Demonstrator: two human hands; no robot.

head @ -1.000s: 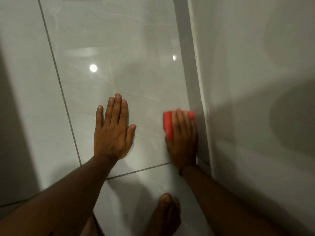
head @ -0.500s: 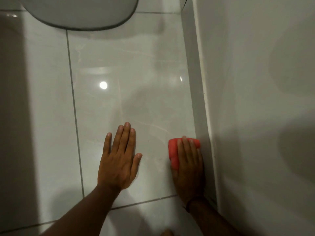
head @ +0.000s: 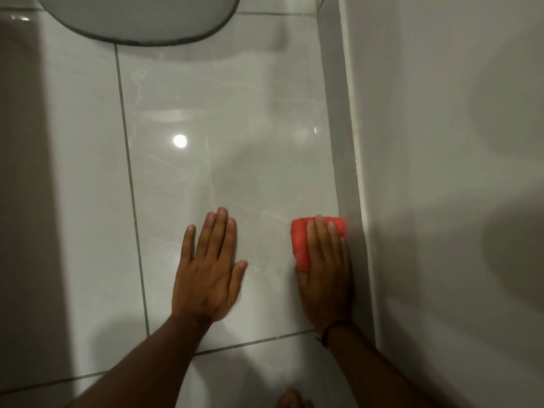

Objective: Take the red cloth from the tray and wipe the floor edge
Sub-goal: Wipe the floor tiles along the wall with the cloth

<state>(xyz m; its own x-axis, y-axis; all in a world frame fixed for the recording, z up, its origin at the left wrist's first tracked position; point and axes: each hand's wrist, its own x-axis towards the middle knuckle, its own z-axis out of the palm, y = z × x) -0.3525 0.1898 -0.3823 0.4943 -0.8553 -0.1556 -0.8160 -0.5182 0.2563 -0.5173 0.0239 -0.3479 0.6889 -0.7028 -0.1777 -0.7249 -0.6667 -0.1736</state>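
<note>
A folded red cloth [head: 300,242] lies on the glossy white floor tile, pressed against the grey skirting strip [head: 343,160] along the wall. My right hand [head: 325,269] lies flat on top of the cloth, fingers pointing forward, covering most of it. To the left, my left hand [head: 210,267] rests palm down on the tile with fingers spread, holding nothing.
A white wall [head: 441,187] rises on the right behind the skirting. A grey oval mat [head: 141,19] lies at the far top left. Grout lines cross the floor [head: 223,128]. The tip of a bare foot [head: 290,400] shows at the bottom edge.
The view has tilted forward, bringing the oval mat into sight. Both hands have shifted slightly forward along the tile, the right one sliding the cloth along the skirting.
</note>
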